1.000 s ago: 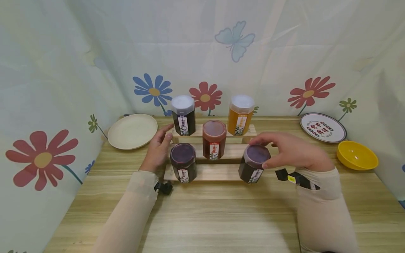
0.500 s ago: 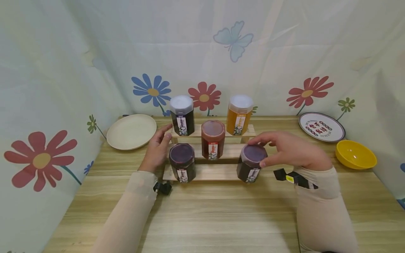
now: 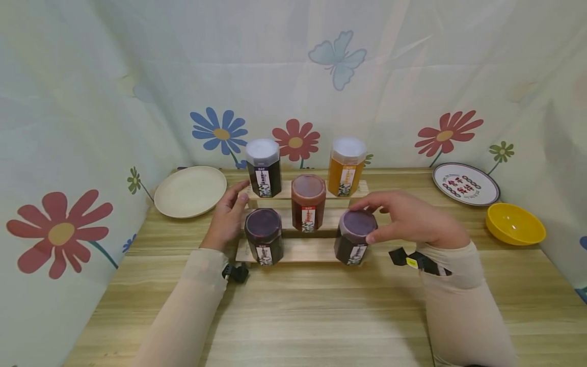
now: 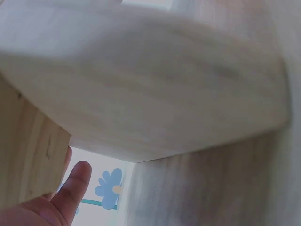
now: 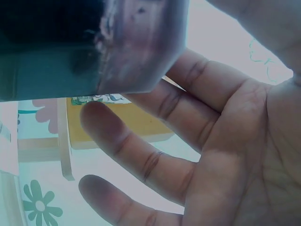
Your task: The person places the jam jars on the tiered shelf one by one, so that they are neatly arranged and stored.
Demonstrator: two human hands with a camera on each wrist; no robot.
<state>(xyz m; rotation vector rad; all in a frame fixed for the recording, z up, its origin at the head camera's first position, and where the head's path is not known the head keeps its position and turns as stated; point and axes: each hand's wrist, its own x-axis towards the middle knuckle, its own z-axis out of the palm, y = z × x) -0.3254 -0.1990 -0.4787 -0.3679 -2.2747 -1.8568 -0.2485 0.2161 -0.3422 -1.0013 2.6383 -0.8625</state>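
On the lowest step, right hand [image 3: 415, 219] grips purple jar [image 3: 352, 244].

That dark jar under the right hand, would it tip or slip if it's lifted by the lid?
The dark jar looks full, so probably heavy for its size. Its flat-sided body shouldn't roll. The right hand pinches only the lid, so it might slip or swing.

Jar labels [image 3: 263, 184] too small to read
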